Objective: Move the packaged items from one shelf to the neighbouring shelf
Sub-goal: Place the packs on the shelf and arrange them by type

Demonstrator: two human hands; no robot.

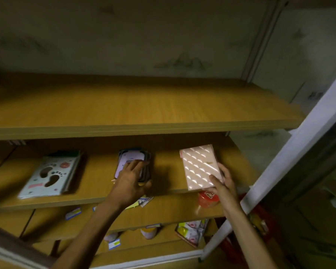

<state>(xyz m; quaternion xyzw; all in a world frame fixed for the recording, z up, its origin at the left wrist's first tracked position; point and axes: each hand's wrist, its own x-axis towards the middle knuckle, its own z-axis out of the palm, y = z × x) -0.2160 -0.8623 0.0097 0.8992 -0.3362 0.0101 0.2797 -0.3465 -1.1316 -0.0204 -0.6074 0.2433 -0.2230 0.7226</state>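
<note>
We can read no text: the red lid (209, 199) near the shelf's right end carries white lettering, too blurred to make out.

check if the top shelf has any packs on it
No, the top shelf shows only bare wood; the packs sit on the shelf below.

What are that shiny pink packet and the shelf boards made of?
The pink packet looks like card under glossy film or foil: bright diagonal glints cross its face. The shelf board looks like wood-grain laminate, yellow-brown and matt with fine streaks; real wood cannot be ruled out.
</note>
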